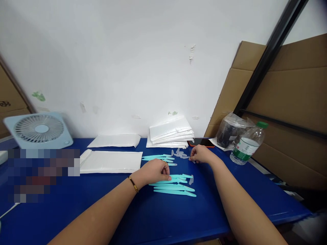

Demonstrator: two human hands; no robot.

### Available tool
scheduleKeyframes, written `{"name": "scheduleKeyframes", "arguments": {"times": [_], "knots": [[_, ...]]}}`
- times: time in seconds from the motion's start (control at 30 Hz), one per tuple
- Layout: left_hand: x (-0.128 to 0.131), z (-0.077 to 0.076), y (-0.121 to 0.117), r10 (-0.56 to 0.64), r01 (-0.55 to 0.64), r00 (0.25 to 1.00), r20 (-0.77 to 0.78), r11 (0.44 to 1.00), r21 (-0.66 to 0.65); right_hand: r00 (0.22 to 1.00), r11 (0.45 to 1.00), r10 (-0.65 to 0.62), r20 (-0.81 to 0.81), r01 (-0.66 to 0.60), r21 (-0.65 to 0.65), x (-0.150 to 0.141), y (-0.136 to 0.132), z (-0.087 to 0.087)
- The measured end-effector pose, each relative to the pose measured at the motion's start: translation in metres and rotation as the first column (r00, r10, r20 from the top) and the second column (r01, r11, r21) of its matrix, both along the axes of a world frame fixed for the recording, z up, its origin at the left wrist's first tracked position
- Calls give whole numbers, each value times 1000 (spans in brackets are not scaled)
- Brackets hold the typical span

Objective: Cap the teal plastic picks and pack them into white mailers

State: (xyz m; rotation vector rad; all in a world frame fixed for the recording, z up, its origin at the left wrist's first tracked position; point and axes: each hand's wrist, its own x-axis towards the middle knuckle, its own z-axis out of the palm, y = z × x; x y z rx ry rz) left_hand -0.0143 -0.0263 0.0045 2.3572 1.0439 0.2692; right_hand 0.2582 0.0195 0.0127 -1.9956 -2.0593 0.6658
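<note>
Okay, watching from afar, I have both hands low over the bench (204, 211), and the left hand (154, 170) is pinched on one razor (180, 176), farthest of the near row. Its long axis runs side to side, tip pointing right, with a clear cap (191, 180) lying at that tip; whether it's seated, I cannot tell. The row's other razors (174, 193) lie roughly parallel, on the near side of it. Up and to the right, there's the right hand (202, 154), thumb and finger drawn close at the edge of the loose caps (179, 154), and whether they grip one I can't make out. So here's the relation that counts: the right hand is the nearer one to the caps, and the razor's tip sits just this side of its fingertips, almost in line with them
</note>
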Motion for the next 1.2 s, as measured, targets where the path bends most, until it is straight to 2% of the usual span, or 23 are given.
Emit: {"name": "scheduleKeyframes", "arguments": {"times": [0.07,0.13,0.27,0.37,0.43,0.5,0.6,0.7,0.8,1.2], "knots": [[1,-2,1,19,-18,1000,11,999,-31,999,1000,30,38,-31,7,-5,-1,-2],[2,-3,2,27,-25,999,29,999,-45,989,996,40,140,-51,71,-8,-1,-2],[1,-3,5,85,-81,992,93,996,-48,939,985,2,345,-61,162,-12,-1,-1],[-3,-3,10,180,-183,976,122,983,12,917,981,15,400,-91,172,-15,0,-2],[-7,-3,14,239,-248,967,85,963,110,917,973,45,397,-131,191,-15,-1,-3],[-10,-4,18,271,-272,962,31,943,193,932,959,111,346,-192,210,-15,-1,-3],[-13,-5,21,279,-273,960,2,938,214,951,938,266,159,-293,185,-14,-3,-3],[-13,-7,22,284,-279,959,8,936,214,912,908,406,-47,-398,134,-16,-5,-2],[-12,-7,22,289,-284,957,8,933,219,856,872,489,-166,-479,96,-19,-8,0],[-14,-8,23,302,-294,953,-3,929,224,838,868,493,-236,-494,58,-21,-9,-2]]}}
